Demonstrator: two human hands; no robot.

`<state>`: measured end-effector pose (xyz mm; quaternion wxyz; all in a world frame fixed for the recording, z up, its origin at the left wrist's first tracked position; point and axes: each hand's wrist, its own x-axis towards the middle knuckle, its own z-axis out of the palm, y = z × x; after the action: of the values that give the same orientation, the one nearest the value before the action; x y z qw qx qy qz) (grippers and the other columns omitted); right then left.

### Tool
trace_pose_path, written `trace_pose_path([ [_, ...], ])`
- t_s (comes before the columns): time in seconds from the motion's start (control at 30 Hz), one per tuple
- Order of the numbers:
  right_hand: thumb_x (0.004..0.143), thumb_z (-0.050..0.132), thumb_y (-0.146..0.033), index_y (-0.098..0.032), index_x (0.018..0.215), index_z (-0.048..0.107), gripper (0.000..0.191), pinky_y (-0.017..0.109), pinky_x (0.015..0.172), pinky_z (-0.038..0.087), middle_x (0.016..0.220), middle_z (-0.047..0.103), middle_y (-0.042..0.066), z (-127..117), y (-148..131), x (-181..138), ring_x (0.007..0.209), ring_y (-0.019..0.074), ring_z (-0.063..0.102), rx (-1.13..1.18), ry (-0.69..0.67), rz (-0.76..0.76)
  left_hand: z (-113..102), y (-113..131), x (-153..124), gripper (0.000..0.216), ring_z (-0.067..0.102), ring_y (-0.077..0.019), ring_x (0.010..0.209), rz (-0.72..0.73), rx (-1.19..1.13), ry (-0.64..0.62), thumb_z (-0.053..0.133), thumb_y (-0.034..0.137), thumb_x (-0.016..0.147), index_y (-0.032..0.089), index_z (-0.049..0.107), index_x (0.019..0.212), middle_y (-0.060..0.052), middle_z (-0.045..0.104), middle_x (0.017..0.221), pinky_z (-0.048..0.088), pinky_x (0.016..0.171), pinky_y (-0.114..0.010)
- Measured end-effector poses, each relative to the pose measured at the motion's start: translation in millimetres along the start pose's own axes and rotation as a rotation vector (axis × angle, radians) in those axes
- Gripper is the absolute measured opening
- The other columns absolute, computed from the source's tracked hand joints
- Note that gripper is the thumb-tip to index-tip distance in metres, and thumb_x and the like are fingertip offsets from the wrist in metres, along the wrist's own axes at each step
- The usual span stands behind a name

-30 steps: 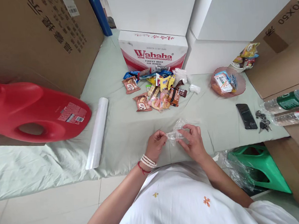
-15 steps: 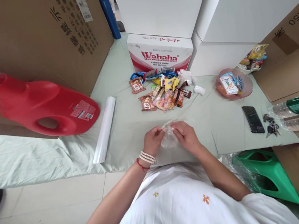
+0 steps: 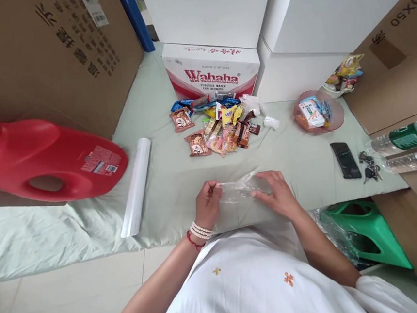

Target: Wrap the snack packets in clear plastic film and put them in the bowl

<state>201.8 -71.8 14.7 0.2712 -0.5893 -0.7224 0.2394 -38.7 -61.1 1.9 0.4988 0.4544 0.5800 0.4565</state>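
Left hand (image 3: 208, 203) pinched the edge of a clear plastic film (image 3: 235, 193) — which ran rightward from that pinch to the right hand (image 3: 277, 195), its thumb and fingers spread wide, wrapped snacks (image 3: 215, 126) lay beyond the grip.

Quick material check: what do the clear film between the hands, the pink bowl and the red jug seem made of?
Clear film: likely thin, glossy plastic; it is see-through with bright creases.
Pink bowl: glass or plastic, can't tell; smooth, see-through tinted wall.
Red jug: probably moulded plastic, semi-gloss; soft highlights and a formed-in handle hole.
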Motion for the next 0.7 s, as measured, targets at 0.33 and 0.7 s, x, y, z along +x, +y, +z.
trace_pose_path([
  [0.33, 0.101, 0.056, -0.025, -0.030, 0.111, 0.077, 0.024, 0.029, 0.069, 0.043, 0.104, 0.072, 0.005, 49, -35, 62, 0.084, 0.0189, 0.065, -0.163, -0.166, -0.121, -24, -4, -16, 0.055, 0.053, -0.0352, 0.126, 0.289, 0.547, 0.208, 0.068, 0.035, 0.075, 0.018, 0.059, 0.127, -0.018, 0.061, 0.130, 0.042, 0.108, -0.052],
  [0.7, 0.097, 0.059, -0.047, -0.022, 0.094, 0.075, 0.029, 0.027, 0.072, 0.045, 0.085, 0.071, 0.003, 31, -12, 55, 0.077, 0.0177, 0.063, 0.246, -0.006, 0.050, -20, -11, 26, 0.036, 0.044, -0.0142, 0.060, 0.018, 0.384, 0.125, 0.045, 0.048, 0.095, 0.022, 0.055, 0.072, 0.004, 0.044, 0.057, 0.036, 0.061, -0.026],
])
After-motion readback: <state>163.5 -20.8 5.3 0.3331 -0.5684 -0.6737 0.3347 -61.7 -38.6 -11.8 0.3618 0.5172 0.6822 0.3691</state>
